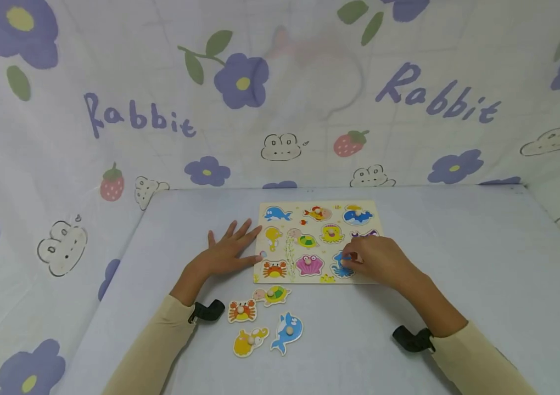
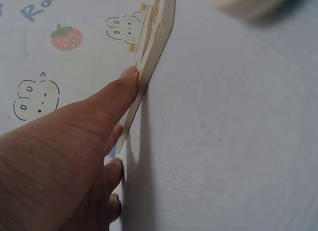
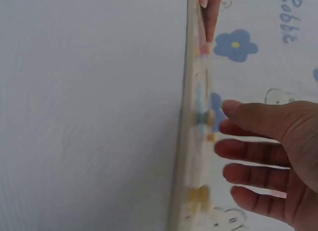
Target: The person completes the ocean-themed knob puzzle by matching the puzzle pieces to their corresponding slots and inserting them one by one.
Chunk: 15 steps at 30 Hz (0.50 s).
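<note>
A wooden puzzle board (image 1: 326,280) with colourful sea creatures lies flat on the table. My left hand (image 1: 225,252) is spread at its left side, thumb on the board's edge; the left wrist view shows the thumb (image 2: 117,94) on the rim. Over the lower right corner, my right hand (image 1: 381,260) has thumb and forefinger right at the knob of a blue tentacled piece (image 1: 337,270). In the right wrist view, the fingertips (image 3: 231,108) are just off the knob (image 3: 210,116), fingers loosely bent. The hand partly covers a purple piece (image 1: 365,234).
Knobbed pieces lie on the table before the board: a turtle (image 1: 276,296), a crab (image 1: 242,311), a yellow seahorse (image 1: 244,346) and a blue dolphin (image 1: 294,323). On the board, the pink shell (image 1: 309,269) and yellow octopus (image 1: 331,236) have knobs. A printed cloth (image 1: 309,99) hangs behind.
</note>
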Available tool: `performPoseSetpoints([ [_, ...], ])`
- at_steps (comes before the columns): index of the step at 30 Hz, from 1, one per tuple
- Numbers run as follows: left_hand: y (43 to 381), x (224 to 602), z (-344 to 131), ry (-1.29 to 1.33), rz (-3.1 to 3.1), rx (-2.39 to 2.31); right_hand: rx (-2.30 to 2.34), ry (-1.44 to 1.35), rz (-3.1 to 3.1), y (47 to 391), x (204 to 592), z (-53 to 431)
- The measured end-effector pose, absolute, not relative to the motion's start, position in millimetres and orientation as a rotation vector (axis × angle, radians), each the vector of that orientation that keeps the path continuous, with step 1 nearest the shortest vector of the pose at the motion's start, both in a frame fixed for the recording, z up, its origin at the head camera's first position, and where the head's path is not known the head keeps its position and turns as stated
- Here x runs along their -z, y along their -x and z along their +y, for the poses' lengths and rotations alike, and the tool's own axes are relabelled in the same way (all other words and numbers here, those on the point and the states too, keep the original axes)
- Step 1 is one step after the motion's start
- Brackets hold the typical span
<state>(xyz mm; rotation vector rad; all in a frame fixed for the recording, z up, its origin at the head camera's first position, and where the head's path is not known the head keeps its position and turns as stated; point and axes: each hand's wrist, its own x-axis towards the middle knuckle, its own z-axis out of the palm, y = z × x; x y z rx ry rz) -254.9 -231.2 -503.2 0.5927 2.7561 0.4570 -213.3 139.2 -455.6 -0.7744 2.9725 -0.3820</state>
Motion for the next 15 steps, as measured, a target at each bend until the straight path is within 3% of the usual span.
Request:
performPoseSetpoints([
  [15,251.5,498.6,-229.7,-0.576,2.761,-0.444,0.380,1.012,3.036,169.3,416.5,105.2],
])
